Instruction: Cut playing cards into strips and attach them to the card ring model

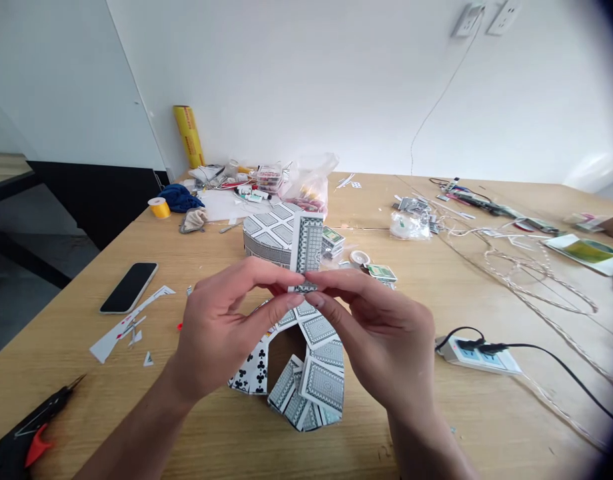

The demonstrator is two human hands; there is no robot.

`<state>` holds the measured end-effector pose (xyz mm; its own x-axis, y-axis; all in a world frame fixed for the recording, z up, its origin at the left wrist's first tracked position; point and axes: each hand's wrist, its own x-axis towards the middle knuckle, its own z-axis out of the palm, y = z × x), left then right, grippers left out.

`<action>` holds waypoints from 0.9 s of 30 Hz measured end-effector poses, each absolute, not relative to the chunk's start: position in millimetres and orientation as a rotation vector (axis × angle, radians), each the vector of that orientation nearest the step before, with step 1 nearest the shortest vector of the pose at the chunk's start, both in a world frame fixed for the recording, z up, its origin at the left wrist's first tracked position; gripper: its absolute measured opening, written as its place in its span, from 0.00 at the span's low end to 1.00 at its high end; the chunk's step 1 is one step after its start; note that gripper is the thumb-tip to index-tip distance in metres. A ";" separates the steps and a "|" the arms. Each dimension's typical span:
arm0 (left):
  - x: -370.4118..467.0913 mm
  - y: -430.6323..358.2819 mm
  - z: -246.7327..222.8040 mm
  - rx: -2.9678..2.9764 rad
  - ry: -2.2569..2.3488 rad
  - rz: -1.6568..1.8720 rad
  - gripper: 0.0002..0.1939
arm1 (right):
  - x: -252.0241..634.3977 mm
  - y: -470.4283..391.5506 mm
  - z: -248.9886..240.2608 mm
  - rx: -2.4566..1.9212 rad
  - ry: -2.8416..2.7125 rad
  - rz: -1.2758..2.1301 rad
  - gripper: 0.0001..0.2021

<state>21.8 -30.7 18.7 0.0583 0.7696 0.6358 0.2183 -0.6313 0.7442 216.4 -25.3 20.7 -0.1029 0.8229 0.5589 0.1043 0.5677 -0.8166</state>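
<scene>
- Glue gun: rear was cut off at left edge.
- Card: lower end was partly covered by fingers.
- Yellow roll: print was illegible.

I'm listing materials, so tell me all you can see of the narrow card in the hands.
The card is a narrow, upright piece, apparently stiff paper, with a dark ornate print and a white margin, broader at left. The left hand and right hand pinch it near its lower end, between thumbs and fingers, above the wooden table. I can't tell whether it is folded.
</scene>
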 end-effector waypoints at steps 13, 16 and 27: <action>24.8 -28.9 15.7 2.070 1.026 1.738 0.20 | 207.5 -27.4 11.6 -0.836 -1.624 0.327 0.16; 26.2 -25.6 14.2 2.098 1.007 1.790 0.20 | 207.0 -25.1 10.2 -0.815 -1.637 0.227 0.17; 25.1 -25.9 13.9 2.327 1.152 1.924 0.17 | 203.8 -27.6 11.9 -0.759 -1.675 0.219 0.18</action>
<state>25.1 -25.9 13.9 0.0389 0.4589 0.8876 0.5659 -0.7422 0.3590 203.8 -27.6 11.9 -0.0626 0.5871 0.8071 0.3602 0.7675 -0.5303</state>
